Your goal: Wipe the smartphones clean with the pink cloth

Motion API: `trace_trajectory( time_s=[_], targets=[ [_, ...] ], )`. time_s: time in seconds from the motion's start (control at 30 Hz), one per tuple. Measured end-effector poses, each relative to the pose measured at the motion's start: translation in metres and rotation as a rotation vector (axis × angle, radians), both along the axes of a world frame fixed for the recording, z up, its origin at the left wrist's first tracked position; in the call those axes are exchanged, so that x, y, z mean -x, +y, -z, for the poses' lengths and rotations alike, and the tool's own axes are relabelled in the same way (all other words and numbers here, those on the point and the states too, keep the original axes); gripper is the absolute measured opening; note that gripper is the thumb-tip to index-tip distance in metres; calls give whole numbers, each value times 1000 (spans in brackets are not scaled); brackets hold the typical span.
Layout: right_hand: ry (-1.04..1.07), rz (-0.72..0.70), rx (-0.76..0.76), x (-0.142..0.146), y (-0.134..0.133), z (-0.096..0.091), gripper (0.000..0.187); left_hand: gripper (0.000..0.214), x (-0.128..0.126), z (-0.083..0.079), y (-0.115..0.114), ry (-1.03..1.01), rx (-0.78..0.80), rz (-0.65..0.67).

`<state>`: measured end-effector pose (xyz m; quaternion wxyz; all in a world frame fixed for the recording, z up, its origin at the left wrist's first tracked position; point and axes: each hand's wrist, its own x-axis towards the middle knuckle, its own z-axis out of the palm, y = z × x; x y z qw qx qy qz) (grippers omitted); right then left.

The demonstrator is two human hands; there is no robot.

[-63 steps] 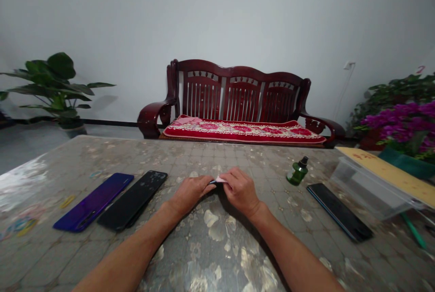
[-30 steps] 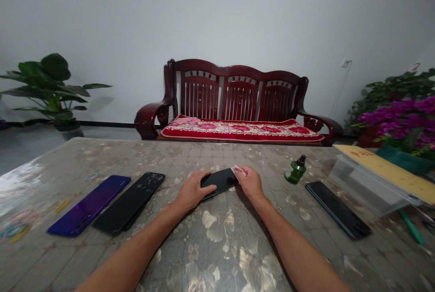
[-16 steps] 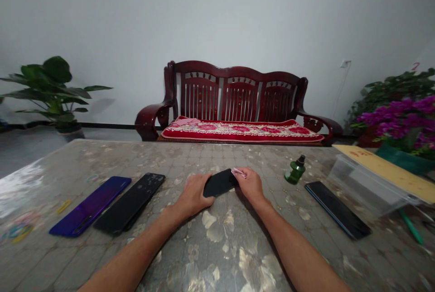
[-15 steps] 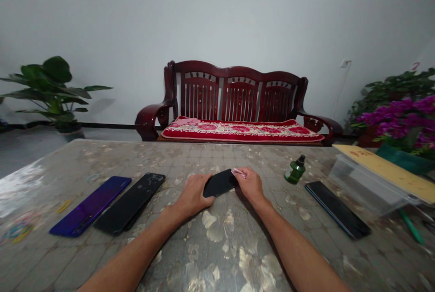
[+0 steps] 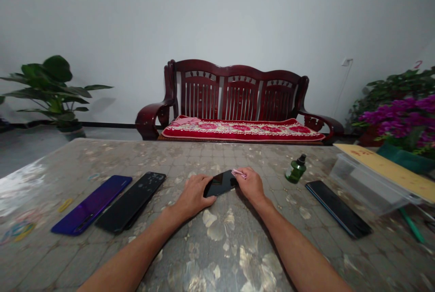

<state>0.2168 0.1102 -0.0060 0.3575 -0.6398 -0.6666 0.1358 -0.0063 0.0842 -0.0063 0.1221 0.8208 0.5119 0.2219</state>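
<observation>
Dark phone (image 5: 220, 185): held at table height, left of the green bottle (image 5: 295, 171); gripped at its left end between thumb and fingers of the left hand (image 5: 194, 193). Pink cloth (image 5: 239, 174): pinched in the right hand (image 5: 250, 186), between bottle and phone, at the phone's right end; actual contact cannot be made out. Newly noted: a bright patch on the formerly plain screen; a slight tilt is inferred, with wiping position unchanged.

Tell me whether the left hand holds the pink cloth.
No, the right hand holds the pink cloth, while the left hand grips the phone between them.
</observation>
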Motion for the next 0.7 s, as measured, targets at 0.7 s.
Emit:
trace_trajectory(
  time_s=[0.7],
  targets=[
    [-456,-171,-1,4,-14,-16,22,80,29,-16,9,-76,248,243]
  ],
)
